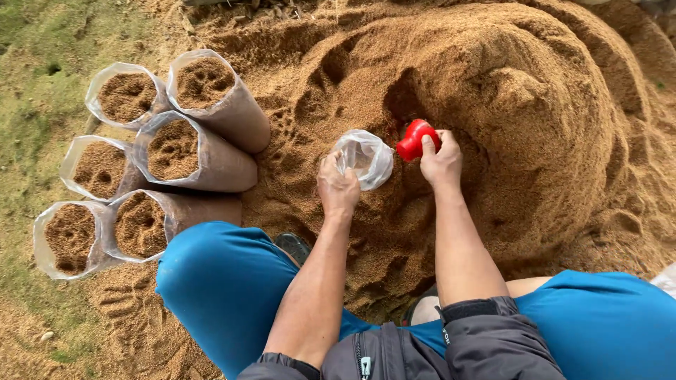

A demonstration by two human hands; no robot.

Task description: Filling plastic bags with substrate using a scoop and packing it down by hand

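Against the big mound of sawdust [493, 105], squatting, knees in blue trousers [225, 281] spread to either side. Left hand [339, 188] grips the rim of a clear plastic bag [366, 158], fingers [331, 172] clamped on the film, mouth held open toward the pile. Right hand [442, 163] is just beside it, fingers closed round a small red scoop [415, 138], which is pressed into a hollow in the sawdust at the bag's mouth. Bag looks nearly unfilled; contents hard to judge through the crumpled film. Off to my left, on mossy ground [28, 84], six filled bags [183, 151] lie tilted in a cluster, packed brown, mouths open, touching one another.
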